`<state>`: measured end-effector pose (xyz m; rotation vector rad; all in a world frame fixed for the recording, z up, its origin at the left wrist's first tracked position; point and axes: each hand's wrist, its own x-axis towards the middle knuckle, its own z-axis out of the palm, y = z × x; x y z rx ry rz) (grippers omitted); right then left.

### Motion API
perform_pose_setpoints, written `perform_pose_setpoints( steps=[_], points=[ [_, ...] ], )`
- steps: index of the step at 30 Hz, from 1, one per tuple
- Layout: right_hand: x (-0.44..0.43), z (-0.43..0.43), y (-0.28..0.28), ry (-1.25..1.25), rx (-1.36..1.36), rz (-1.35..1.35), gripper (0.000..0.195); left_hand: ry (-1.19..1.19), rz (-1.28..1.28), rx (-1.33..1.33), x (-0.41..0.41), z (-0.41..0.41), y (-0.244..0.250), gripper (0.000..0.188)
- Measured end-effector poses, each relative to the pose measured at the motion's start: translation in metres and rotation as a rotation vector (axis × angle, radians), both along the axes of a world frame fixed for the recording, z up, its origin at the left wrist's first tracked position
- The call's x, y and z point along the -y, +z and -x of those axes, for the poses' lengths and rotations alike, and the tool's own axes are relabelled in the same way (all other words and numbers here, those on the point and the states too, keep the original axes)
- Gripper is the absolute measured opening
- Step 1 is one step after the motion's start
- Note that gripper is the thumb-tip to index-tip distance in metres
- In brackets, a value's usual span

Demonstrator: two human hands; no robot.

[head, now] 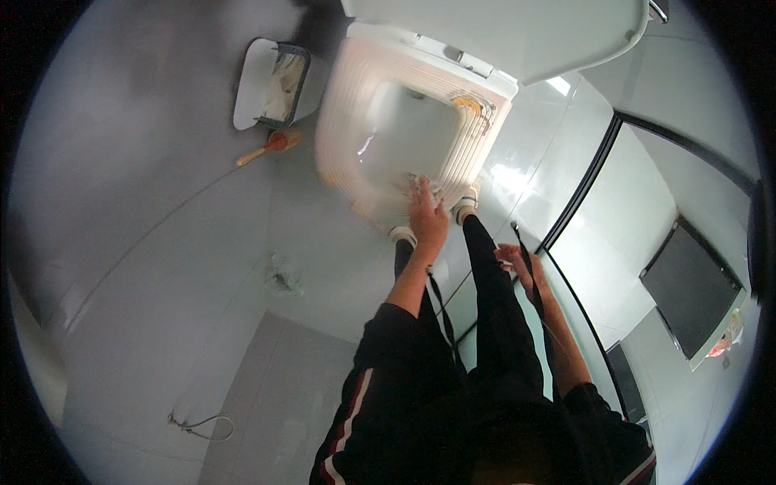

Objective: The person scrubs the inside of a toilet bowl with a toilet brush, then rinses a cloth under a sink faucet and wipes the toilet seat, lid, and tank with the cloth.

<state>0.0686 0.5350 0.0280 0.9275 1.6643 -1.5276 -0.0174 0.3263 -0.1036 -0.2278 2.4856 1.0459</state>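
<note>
A toilet (pixel 418 139) stands before me, its seat covered by a ribbed pale pink pad (pixel 342 115) with a brown-yellow patterned patch at one corner. My left hand (pixel 429 215) reaches to the front edge of the seat. Under its fingers is a pale crumpled cloth (pixel 438 193), partly hidden by the hand. Away from the toilet, beside my right leg, my right hand (pixel 515 259) hangs with loosely bent fingers and nothing visible in it. A black strap (pixel 526 257) crosses in front of that hand.
The white toilet lid (pixel 503 36) is raised. Left of the toilet are a lined waste bin (pixel 257 85) and a wooden-handled brush (pixel 253 156). A thin looped hose (pixel 212 427) shows lower left. A black-framed glass partition (pixel 585 176) stands on the right.
</note>
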Motion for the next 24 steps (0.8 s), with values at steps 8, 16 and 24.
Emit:
perform_pose_setpoints(
  steps=[8,16,24],
  points=[
    [-0.024,0.030,0.005,0.019,-0.003,0.057,0.051,0.278,-0.160,-0.426,-0.139,0.161,0.012,0.069],
    [-0.057,0.040,0.006,0.052,0.026,-0.001,0.049,-0.771,0.152,-0.476,-0.156,0.126,-0.002,0.071],
    [-0.085,0.021,-0.009,0.037,-0.026,-0.160,0.038,0.315,-0.572,-0.061,-0.132,0.161,0.041,0.077]
  ],
)
